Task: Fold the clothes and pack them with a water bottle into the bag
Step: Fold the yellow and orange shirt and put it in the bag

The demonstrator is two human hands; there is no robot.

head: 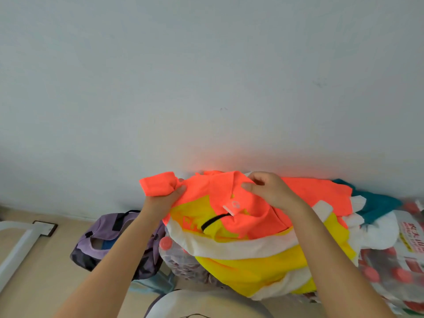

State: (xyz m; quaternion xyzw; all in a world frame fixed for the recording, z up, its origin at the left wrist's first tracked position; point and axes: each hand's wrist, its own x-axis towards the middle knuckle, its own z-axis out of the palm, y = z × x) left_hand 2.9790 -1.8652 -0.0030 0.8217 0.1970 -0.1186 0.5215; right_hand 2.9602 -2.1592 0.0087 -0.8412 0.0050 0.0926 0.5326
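1. Head view: a person's left hand grips the sleeve of a neon orange shirt, while the right hand pinches the fabric near its collar; both hands are clamped on the same garment, set apart across its upper edge.
2. That shirt lies atop a heap of clothes: a yellow-and-white garment under it, a teal piece at the far right, all against a pale wall.
3. A purple bag sits open on the floor just left of the heap, with a red-capped water bottle between bag and clothes; a shrink-wrapped pack of bottles stands at right.
4. Folding appears barely begun. To do it well, the shirt likely needs lifting clear of the heap, shaking flat, then sleeves turned inward evenly before halving.
5. Slick fabric may slide, so a firm pinch at both shoulders should help.
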